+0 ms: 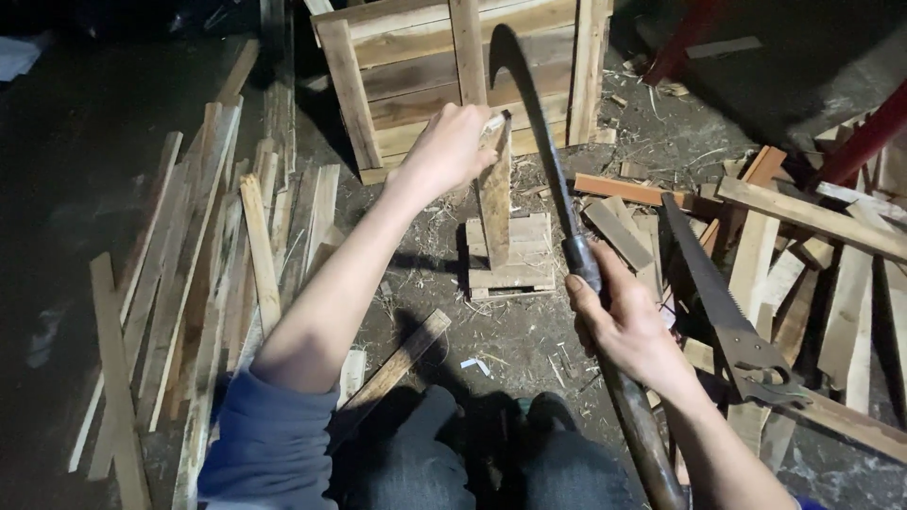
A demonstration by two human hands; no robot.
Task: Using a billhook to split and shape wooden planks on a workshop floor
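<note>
Bare forearms and hands, a blue sleeve [269, 444] pushed up the left arm, dark, perhaps denim, trousers [491, 463].

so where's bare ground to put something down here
Bare floor between the wood block and the knees, littered with chips. Dark open ground at far left. Crowded: slat pile on the left, scrap boards and handsaw on the right.

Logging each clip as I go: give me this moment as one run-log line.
left hand: steadies upright plank on wood block | right hand: holds billhook, blade at plank top | handsaw: lying right
</note>
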